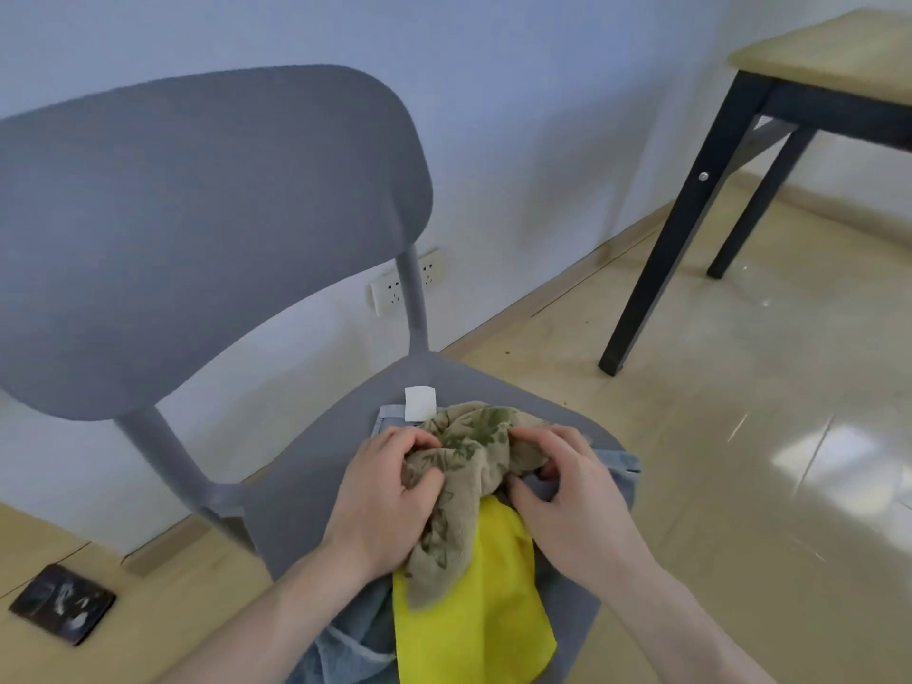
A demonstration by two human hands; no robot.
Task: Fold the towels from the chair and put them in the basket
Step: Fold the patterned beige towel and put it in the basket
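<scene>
Hands (380, 506) grip tan towel (469, 461)

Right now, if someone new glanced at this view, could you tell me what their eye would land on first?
Probably the bright yellow cloth at the front of the seat, on a blue-grey towel. Just behind it, the left hand and right hand grip a crumpled tan leaf-patterned towel. The grey chair fills the left; a black-legged table stands at upper right.
</scene>
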